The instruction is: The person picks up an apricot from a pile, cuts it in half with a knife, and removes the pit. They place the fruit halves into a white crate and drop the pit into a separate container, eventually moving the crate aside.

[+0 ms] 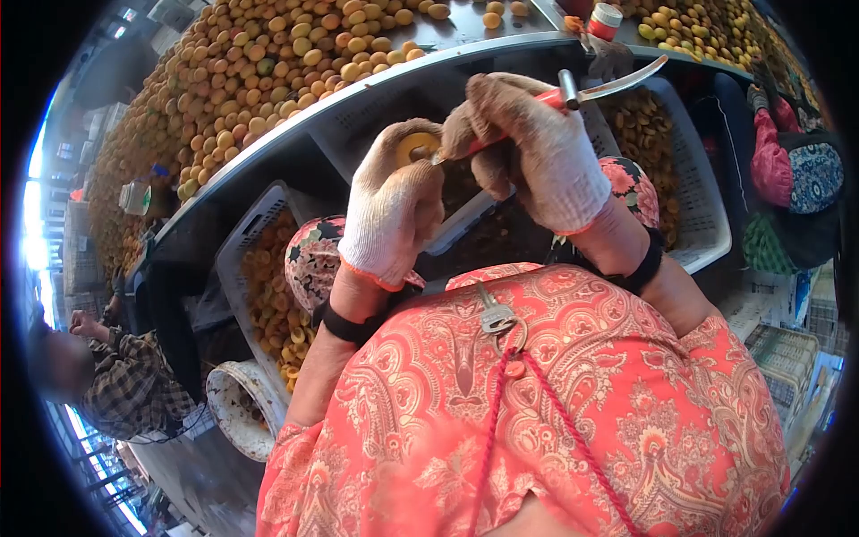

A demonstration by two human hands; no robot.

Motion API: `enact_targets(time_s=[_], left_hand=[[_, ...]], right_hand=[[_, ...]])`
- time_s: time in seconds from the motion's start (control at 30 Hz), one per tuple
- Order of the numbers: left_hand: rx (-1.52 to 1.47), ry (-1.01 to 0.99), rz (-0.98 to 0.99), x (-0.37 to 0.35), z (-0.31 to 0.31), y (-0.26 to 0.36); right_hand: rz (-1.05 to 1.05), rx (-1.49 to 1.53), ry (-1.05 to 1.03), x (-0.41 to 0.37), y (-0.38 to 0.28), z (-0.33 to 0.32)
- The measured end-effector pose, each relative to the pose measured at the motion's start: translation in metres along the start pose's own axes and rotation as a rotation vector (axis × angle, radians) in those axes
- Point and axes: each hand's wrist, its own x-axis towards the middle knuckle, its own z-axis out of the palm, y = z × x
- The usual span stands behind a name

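My left hand [395, 192], in a white glove with brown-stained fingers, is closed round a yellow-orange fruit [417, 148]. Just to its right, my right hand [528, 148], gloved the same way, grips a red-handled tool [552, 98]. A curved metal blade [624, 79] sticks out from the far end of the tool, to the right. The tool's near tip points at the fruit, close to my left fingers; whether it touches the flesh is hard to tell. Both hands are above my lap, before the metal table edge.
Many orange fruits [255, 67] lie heaped on the metal table [447, 31]. Crates of cut fruit stand at left [234, 259] and right [707, 201]. A white bucket [242, 407] is at lower left. Two people sit nearby, one in a checked shirt [134, 380], one in pink [771, 157].
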Motion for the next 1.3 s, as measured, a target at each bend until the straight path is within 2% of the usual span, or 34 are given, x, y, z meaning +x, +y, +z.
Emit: enact_targets(time_s=[0.17, 0.23, 0.27, 0.37, 0.43, 0.53, 0.57, 0.63, 0.67, 0.7, 0.77, 0.8, 0.83, 0.9, 1.0, 1.1, 1.17, 1.23, 1.3], left_hand=[[-0.171, -0.042, -0.022, 0.006, -0.002, 0.0], [-0.355, -0.225, -0.092, 0.018, -0.009, 0.0], [-0.417, -0.274, -0.092, 0.024, -0.011, -0.005], [-0.518, -0.31, -0.13, 0.038, -0.009, -0.011], [-0.58, -0.286, -0.161, 0.045, -0.007, -0.021], [-0.642, -0.11, -0.209, 0.056, -0.007, -0.025], [-0.642, -0.113, -0.207, 0.059, -0.01, -0.025], [-0.458, -0.039, -0.133, 0.062, -0.015, -0.027], [-0.457, -0.037, -0.134, 0.061, -0.018, -0.029], [-0.385, -0.01, -0.129, 0.059, -0.023, -0.028], [-0.298, 0.016, -0.1, 0.055, -0.029, -0.023], [-0.162, 0.104, -0.072, 0.051, -0.031, -0.018], [-0.025, 0.191, -0.034, 0.048, -0.034, -0.011], [0.153, 0.226, 0.034, 0.032, -0.049, 0.008], [0.354, 0.441, 0.131, 0.009, -0.101, 0.024], [0.526, 0.717, 0.133, -0.033, -0.18, 0.038], [1.471, 0.843, 0.205, -0.064, -0.295, 0.028], [1.678, 1.096, -0.148, -0.077, -0.251, 0.069], [1.227, 1.057, 0.217, -0.066, -0.284, 0.087]], right_hand=[[0.095, 0.141, -0.003, 0.006, 0.014, -0.015], [0.195, 0.422, 0.097, 0.011, 0.016, -0.016], [0.195, 0.421, 0.104, 0.013, 0.018, -0.02], [0.22, 0.588, 0.061, 0.021, 0.023, -0.029], [0.174, 0.605, 0.167, 0.027, 0.025, -0.028], [0.135, 0.499, 0.086, 0.035, 0.034, -0.038], [0.133, 0.497, 0.084, 0.039, 0.037, -0.039], [0.033, 0.451, 0.077, 0.045, 0.042, -0.036], [-0.008, 0.452, 0.168, 0.046, 0.039, -0.036], [-0.007, 0.455, 0.164, 0.047, 0.039, -0.037], [-0.009, 0.274, 0.22, 0.05, 0.037, -0.046], [-0.017, 0.213, 0.232, 0.05, 0.042, -0.05], [0.033, 0.182, 0.261, 0.049, 0.044, -0.053], [0.129, 0.112, 0.325, 0.039, 0.042, -0.057], [0.172, 0.135, 0.379, 0.033, 0.048, -0.064], [0.203, 0.135, 0.314, 0.031, 0.05, -0.067], [0.259, 0.06, 0.294, 0.029, 0.05, -0.067], [0.338, -0.045, 0.254, 0.032, 0.052, -0.068], [0.413, -0.21, 0.243, 0.038, 0.055, -0.063]])
